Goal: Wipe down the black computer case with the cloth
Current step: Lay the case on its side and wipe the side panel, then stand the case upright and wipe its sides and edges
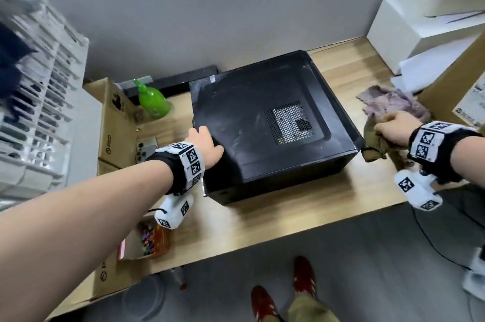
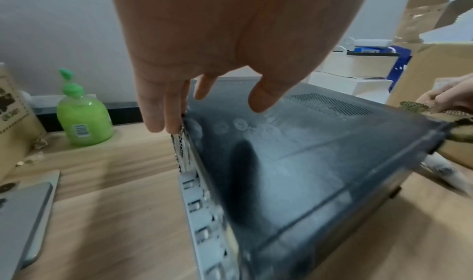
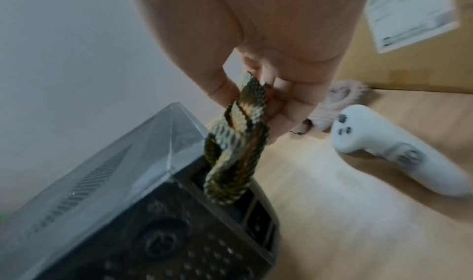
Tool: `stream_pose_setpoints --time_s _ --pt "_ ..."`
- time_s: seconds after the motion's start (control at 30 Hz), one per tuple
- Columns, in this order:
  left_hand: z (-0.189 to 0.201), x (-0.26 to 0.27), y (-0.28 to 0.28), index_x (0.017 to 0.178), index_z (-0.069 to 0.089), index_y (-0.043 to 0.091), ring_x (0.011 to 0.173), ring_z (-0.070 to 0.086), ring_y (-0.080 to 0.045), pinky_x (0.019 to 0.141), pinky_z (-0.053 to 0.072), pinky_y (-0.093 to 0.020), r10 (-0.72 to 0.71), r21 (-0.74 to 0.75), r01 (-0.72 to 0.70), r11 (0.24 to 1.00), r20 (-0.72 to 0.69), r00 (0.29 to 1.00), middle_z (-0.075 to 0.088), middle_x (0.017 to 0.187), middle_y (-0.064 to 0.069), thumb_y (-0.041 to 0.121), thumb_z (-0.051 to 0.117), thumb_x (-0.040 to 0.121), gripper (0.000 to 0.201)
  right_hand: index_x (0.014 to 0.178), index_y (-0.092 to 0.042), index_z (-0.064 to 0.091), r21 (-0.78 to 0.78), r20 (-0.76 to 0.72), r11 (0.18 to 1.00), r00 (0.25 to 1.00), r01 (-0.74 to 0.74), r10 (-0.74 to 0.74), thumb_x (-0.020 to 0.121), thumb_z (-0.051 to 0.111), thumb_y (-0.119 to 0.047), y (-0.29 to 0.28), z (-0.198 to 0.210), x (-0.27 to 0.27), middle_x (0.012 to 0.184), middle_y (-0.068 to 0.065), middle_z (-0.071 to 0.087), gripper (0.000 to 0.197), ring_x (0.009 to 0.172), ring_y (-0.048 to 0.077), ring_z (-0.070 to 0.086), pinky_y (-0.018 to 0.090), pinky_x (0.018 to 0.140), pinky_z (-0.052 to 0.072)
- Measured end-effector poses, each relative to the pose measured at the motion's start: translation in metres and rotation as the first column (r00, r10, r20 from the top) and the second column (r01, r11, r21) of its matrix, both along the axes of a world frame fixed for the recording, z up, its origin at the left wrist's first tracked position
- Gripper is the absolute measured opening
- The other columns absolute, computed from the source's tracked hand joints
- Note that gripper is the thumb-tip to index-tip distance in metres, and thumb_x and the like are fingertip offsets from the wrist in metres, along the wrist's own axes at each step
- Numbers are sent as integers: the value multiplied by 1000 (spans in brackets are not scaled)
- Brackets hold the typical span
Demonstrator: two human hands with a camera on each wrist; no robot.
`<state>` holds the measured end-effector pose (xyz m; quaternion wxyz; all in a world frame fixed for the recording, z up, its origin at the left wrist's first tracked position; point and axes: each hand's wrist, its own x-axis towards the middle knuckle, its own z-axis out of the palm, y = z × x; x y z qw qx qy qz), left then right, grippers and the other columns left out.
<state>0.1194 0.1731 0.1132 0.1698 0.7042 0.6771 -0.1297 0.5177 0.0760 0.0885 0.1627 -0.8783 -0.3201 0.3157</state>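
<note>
The black computer case (image 1: 262, 122) lies flat on the wooden desk (image 1: 288, 206), its dusty side panel and mesh vent facing up. My left hand (image 1: 203, 144) rests on its near left corner; in the left wrist view the left hand (image 2: 207, 94) has straight fingers reaching down over the case (image 2: 307, 163) edge and the thumb above the top. My right hand (image 1: 391, 129) pinches an olive-brown patterned cloth (image 1: 374, 146) just off the case's near right corner. In the right wrist view the cloth (image 3: 235, 159) hangs from the right hand (image 3: 256, 102) beside the case (image 3: 102, 203) front.
A green soap bottle (image 1: 153, 100) and a cardboard box (image 1: 115, 122) stand left of the case, with a phone (image 2: 23, 213) near them. A purple-grey rag (image 1: 393, 102), a cardboard box (image 1: 451, 91) and white boxes (image 1: 409, 25) crowd the right. A white controller (image 3: 384, 148) lies on the desk.
</note>
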Motion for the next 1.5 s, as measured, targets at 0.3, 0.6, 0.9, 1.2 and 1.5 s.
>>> stream_pose_setpoints --time_s 0.3,0.6,0.9,1.2,1.5 --pt "7 8 75 129 54 -3 120 55 -41 103 43 -41 256 -41 -253 967 124 959 58 131 -27 47 47 90 63 83 -5 65 1 23 984 983 -180 180 80 56 -12 128 20 -16 79 18 64 12 69 29 59 27 57 45" --pt "5 15 155 133 53 -4 128 49 -39 106 39 -36 349 -194 -315 929 181 919 49 140 -28 37 36 100 55 80 -3 65 -24 -58 979 978 -204 202 82 62 -19 223 4 -17 71 14 65 16 63 30 64 30 56 48" --pt "-26 33 228 70 49 6 82 51 -26 73 35 -32 581 -345 -468 813 436 688 47 70 -10 22 29 106 45 61 -14 45 -14 -300 997 951 -82 74 97 40 -47 270 -7 -30 37 0 50 49 26 12 46 15 31 33" --pt "-17 41 234 132 55 -2 118 56 -38 100 40 -34 758 -491 -587 643 516 398 54 133 -27 45 34 101 60 66 -16 45 -48 -275 996 959 -82 65 88 44 -63 286 -11 -33 58 4 43 52 44 18 39 23 46 29" --pt "21 38 213 61 37 13 64 44 -21 64 44 -18 721 -346 -670 657 549 424 51 73 -12 45 41 93 46 67 -15 55 -5 -167 996 982 -89 87 81 45 -72 267 12 -32 44 9 51 59 44 25 50 29 52 40"
